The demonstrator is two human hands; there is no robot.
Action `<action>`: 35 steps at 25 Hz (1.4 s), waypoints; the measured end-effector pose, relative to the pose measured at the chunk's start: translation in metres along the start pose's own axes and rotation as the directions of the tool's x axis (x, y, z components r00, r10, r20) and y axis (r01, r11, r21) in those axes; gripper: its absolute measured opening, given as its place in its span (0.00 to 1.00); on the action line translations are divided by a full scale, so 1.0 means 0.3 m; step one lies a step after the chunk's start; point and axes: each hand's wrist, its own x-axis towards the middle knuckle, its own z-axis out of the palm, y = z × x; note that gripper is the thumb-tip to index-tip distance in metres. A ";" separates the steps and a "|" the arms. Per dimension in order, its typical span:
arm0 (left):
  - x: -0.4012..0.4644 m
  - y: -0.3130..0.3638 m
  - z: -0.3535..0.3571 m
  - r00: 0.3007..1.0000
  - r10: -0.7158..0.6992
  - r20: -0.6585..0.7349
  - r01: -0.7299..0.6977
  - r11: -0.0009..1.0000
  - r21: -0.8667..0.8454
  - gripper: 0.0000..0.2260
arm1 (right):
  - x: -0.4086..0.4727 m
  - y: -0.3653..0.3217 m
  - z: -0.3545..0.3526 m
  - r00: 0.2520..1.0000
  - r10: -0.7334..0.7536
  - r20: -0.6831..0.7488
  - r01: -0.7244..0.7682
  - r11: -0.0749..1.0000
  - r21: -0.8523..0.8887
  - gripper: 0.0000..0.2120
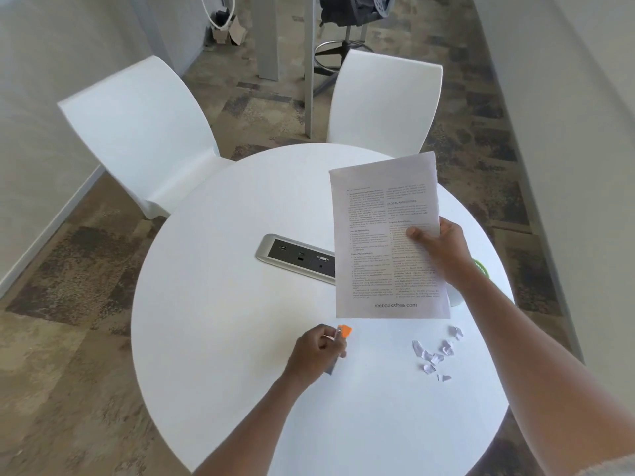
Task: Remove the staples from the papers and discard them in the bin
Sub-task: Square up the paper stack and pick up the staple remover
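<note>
My right hand (438,250) holds a printed white paper (378,235) upright above the right side of the round white table (223,304), gripping its right edge. My left hand (318,350) rests low over the table near its front, shut on an orange staple remover (344,331) whose tip sticks out above my fingers. Several small torn paper scraps (436,355) lie on the table at the front right. A green and white object (481,269), mostly hidden behind my right wrist, sits at the table's right edge.
A grey power and data panel (292,255) is set into the table's middle. Two white chairs (137,132) (385,104) stand behind the table. A desk leg and an office chair base are further back on the carpet.
</note>
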 end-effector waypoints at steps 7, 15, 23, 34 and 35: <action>0.123 0.097 -0.355 0.994 -0.042 -0.101 -0.005 0.907 -0.421 0.11 | -0.031 -0.035 0.040 0.985 0.015 0.173 -0.023 0.999 0.044 0.10; 0.212 0.336 -0.557 0.984 0.097 -0.150 -0.139 0.942 -0.304 0.19 | -0.065 -0.041 0.129 0.941 0.036 0.338 -0.051 0.998 0.034 0.10; 0.213 0.336 -0.559 0.982 0.121 -0.145 -0.151 0.963 -0.224 0.12 | -0.062 -0.023 0.147 0.926 0.056 0.373 -0.064 0.998 0.010 0.12; 0.223 0.339 -0.552 0.978 0.139 -0.158 -0.175 0.953 -0.246 0.13 | -0.062 -0.034 0.136 0.917 0.066 0.392 -0.066 0.998 -0.014 0.12; 0.226 0.340 -0.551 0.977 0.143 -0.159 -0.180 0.953 -0.244 0.13 | -0.064 -0.036 0.134 0.917 0.065 0.393 -0.065 0.998 -0.013 0.12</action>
